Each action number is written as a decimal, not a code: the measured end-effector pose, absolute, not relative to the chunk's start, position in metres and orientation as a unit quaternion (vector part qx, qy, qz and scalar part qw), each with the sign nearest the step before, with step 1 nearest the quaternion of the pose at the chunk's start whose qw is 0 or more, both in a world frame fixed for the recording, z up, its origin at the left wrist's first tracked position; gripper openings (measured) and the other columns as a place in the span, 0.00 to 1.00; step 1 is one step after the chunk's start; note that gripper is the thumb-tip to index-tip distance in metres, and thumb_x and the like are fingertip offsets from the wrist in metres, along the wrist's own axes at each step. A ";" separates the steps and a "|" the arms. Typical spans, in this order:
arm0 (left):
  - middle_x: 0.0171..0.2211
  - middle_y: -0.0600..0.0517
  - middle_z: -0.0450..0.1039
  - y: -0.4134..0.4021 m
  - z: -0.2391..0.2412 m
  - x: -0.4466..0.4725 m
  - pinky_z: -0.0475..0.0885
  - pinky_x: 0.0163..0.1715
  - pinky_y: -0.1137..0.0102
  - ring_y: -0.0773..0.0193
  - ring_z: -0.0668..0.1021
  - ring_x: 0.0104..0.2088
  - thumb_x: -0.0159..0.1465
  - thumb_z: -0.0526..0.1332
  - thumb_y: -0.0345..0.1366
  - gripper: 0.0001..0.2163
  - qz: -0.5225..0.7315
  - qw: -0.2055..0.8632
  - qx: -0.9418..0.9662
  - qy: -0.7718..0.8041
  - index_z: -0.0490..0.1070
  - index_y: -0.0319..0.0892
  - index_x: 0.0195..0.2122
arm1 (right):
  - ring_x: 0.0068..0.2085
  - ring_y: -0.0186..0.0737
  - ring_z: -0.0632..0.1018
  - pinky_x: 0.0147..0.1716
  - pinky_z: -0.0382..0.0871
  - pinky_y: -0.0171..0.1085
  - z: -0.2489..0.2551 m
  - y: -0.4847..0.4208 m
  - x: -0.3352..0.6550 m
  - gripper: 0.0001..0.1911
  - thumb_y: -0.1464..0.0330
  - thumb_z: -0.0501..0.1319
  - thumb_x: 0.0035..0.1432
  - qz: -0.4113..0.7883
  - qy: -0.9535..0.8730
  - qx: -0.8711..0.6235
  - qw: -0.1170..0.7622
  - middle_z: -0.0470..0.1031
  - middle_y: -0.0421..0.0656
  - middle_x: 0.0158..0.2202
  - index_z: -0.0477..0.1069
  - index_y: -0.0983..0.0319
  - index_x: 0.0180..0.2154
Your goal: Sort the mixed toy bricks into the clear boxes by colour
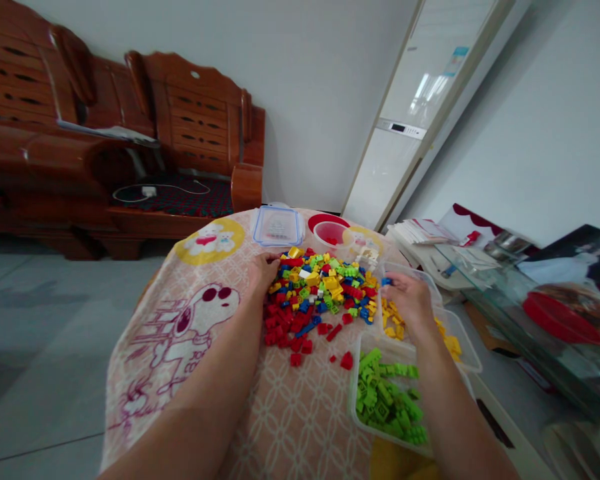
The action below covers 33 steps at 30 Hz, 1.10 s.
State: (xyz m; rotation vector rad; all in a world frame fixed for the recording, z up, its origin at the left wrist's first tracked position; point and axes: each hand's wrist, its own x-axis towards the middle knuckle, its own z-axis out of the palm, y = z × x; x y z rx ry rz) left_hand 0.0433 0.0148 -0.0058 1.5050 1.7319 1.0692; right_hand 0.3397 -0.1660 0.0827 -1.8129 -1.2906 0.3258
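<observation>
A mixed pile of toy building bricks [325, 283] in red, yellow, green, blue and white lies on the round table. At its left edge is my left hand [264, 272], fingers curled against the bricks; whatever they hold is hidden. My right hand [409, 297] pinches a blue brick [386, 281] above a clear container holding yellow bricks [393, 320]. Nearer to me, a clear box [355, 400] holds green bricks [387, 400], partly covered by my right forearm. Red bricks [283, 327] gather at the pile's near left side.
Behind the pile are a blue-rimmed lid [279, 227] and a round tub [331, 235] with red bricks. More yellow bricks [450, 343] lie in a container at the right. A glass-topped stand [510, 280] borders the table's right side; wooden seats [195, 120] stand beyond.
</observation>
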 end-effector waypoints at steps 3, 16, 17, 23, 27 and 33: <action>0.39 0.49 0.82 0.015 -0.006 0.043 0.70 0.37 0.72 0.61 0.80 0.37 0.59 0.62 0.33 0.12 0.401 0.287 0.576 0.652 0.81 0.43 0.43 | 0.45 0.48 0.81 0.47 0.73 0.45 0.083 -0.166 0.366 0.31 0.63 0.60 0.48 0.028 -0.462 -0.752 0.470 0.79 0.52 0.47 0.73 0.64 0.54; 0.38 0.49 0.82 0.021 -0.016 0.043 0.71 0.35 0.73 0.62 0.80 0.36 0.59 0.61 0.33 0.13 0.414 0.297 0.576 0.639 0.81 0.42 0.43 | 0.45 0.42 0.79 0.48 0.71 0.40 0.086 -0.164 0.259 0.18 0.69 0.55 0.60 0.146 -0.715 -0.622 0.284 0.80 0.48 0.47 0.77 0.61 0.48; 0.38 0.50 0.82 0.019 -0.014 0.042 0.71 0.35 0.73 0.62 0.80 0.37 0.59 0.61 0.33 0.13 0.413 0.294 0.577 0.640 0.81 0.42 0.43 | 0.49 0.42 0.78 0.51 0.69 0.40 0.081 -0.165 0.250 0.17 0.70 0.55 0.61 0.149 -0.753 -0.590 0.251 0.79 0.48 0.49 0.77 0.61 0.49; 0.39 0.50 0.82 0.010 -0.002 0.044 0.72 0.38 0.73 0.62 0.80 0.39 0.60 0.61 0.32 0.12 0.405 0.292 0.576 0.648 0.81 0.43 0.43 | 0.56 0.45 0.71 0.56 0.63 0.42 0.060 -0.176 0.226 0.16 0.72 0.53 0.63 0.113 -0.815 -0.567 0.039 0.70 0.53 0.58 0.75 0.65 0.49; 0.38 0.51 0.83 0.008 0.001 0.045 0.72 0.37 0.73 0.62 0.80 0.38 0.60 0.61 0.31 0.12 0.409 0.296 0.570 0.648 0.81 0.43 0.42 | 0.56 0.47 0.71 0.56 0.62 0.43 0.056 -0.178 0.226 0.17 0.72 0.50 0.65 0.089 -0.811 -0.578 -0.015 0.65 0.54 0.62 0.74 0.66 0.49; 0.38 0.51 0.82 0.012 -0.004 0.044 0.72 0.38 0.73 0.62 0.80 0.39 0.60 0.62 0.32 0.12 0.407 0.294 0.570 0.650 0.81 0.43 0.42 | 0.53 0.43 0.74 0.53 0.63 0.39 0.049 -0.176 0.231 0.16 0.72 0.49 0.66 0.099 -0.799 -0.594 0.002 0.70 0.55 0.54 0.74 0.66 0.45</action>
